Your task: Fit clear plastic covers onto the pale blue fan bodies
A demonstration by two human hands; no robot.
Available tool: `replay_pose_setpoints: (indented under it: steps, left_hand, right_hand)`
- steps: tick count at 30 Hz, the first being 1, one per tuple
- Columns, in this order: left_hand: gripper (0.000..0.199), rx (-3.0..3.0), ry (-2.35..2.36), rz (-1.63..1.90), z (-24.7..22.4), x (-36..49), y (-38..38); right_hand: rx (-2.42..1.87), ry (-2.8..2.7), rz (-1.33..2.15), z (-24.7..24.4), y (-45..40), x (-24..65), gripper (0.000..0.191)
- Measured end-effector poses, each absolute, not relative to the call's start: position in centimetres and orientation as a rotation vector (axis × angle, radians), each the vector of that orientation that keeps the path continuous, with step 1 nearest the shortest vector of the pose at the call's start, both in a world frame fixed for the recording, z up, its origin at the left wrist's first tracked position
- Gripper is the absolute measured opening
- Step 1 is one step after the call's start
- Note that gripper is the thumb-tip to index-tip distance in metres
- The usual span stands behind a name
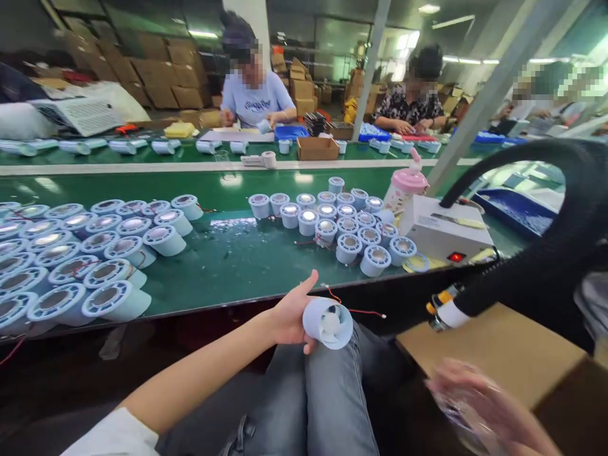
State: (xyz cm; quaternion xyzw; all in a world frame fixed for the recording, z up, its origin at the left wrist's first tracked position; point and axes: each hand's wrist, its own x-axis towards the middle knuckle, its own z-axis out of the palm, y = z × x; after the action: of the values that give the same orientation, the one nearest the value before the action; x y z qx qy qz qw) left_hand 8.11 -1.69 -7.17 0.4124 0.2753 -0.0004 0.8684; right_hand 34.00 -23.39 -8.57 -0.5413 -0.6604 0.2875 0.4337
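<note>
While the left hand (289,313) grips a fan housing (327,323), the right hand (479,405) — blurred — perhaps holds clear film.

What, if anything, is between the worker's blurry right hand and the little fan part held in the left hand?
Nothing visible. The left hand holds the small white fan housing over the lap, its red wire trailing right. The right hand, blurred, sits low right beside the cardboard box. Only the jeans-clad knee lies below the gap.
</note>
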Motion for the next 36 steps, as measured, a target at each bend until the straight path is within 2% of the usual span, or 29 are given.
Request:
replay_pose_setpoints:
  steps: [2,4,7,10,12,14,18,20,22,24,27,29,31,33,36]
  left_hand:
    - [0.089,0.75,0.502,-0.113,-8.1,9.6,-3.1]
    - [0.088,0.798,0.494,-0.218,-8.3,10.4,-3.9]
    - [0.074,1.056,0.463,-0.298,-7.6,10.7,-4.4]
    - [0.048,1.247,0.41,-0.331,-6.6,10.6,-4.6]
    - [0.039,1.259,0.383,-0.38,-6.5,10.5,-4.6]
    - [0.04,1.253,0.357,-0.432,-6.7,10.4,-4.6]
    - [0.065,1.217,0.36,-0.491,-7.8,10.3,-4.7]
    - [0.07,1.22,0.379,-0.495,-7.9,10.3,-4.8]
    - [0.06,1.337,0.383,-0.486,-7.3,10.1,-5.0]
    - [0.04,1.602,0.351,-0.402,-6.2,9.9,-5.4]
    - [0.022,2.015,0.398,-0.127,-4.8,9.4,-6.2]
    - [0.029,2.109,0.482,0.048,-4.6,9.1,-6.8]
    - [0.045,2.096,0.474,0.178,-5.1,9.0,-7.1]
    - [0.058,2.062,0.417,0.283,-6.1,9.0,-7.2]
    - [0.065,2.075,0.368,0.381,-8.0,9.1,-7.1]
  right_hand:
    - [-1.388,-1.821,0.615,-8.6,-22.9,31.7,0.046]
    - [-1.515,-2.014,0.334,-8.3,-21.5,29.5,0.05]
    - [-1.682,-2.087,0.111,-7.6,-19.5,27.4,0.051]
    - [-1.747,-2.117,0.211,-7.1,-18.9,27.1,0.05]
    - [-1.695,-2.137,0.285,-7.1,-19.1,27.4,0.047]
    - [-1.635,-2.151,0.303,-7.1,-19.5,27.8,0.047]
    - [-1.615,-2.215,0.297,-7.6,-19.8,27.6,0.05]
    - [-1.663,-2.194,0.283,-8.1,-19.9,27.2,0.043]
    - [-1.709,-2.143,0.276,-8.6,-20.0,26.7,0.029]
    - [-1.721,-2.088,0.353,-9.1,-20.2,26.5,0.017]
    - [-1.691,-1.885,0.631,-9.3,-20.5,26.5,0.016]
    - [-1.641,-1.681,0.82,-9.0,-20.7,26.6,0.017]
    - [-1.582,-1.525,0.926,-8.5,-20.7,26.6,0.014]
    - [-1.559,-1.425,0.935,-8.1,-20.7,26.5,0.017]
    - [-1.57,-1.291,0.892,-7.9,-20.7,26.2,0.029]
